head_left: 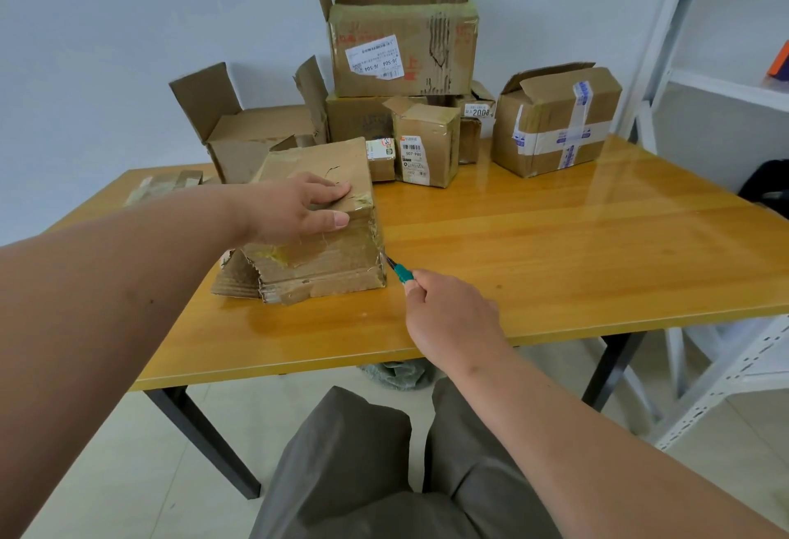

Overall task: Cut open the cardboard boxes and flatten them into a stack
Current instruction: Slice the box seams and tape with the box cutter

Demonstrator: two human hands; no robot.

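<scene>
Left hand flat, fingers straight, pinning taped box to surface; right hand clenched round teal utility knife, blade at corner seam.

both arms out, one hand flat, one hand gripping

the left arm reaches forward from the lower left, bare to the wrist. the left hand lies palm down with fingers straight and close together, thumb stretched along the near side, pressing on the box. the right arm comes up from the lower right, wrist bent slightly inward. the right hand is curled round the green-handled knife, knuckles up, with the blade end at the box's right near corner.
</scene>
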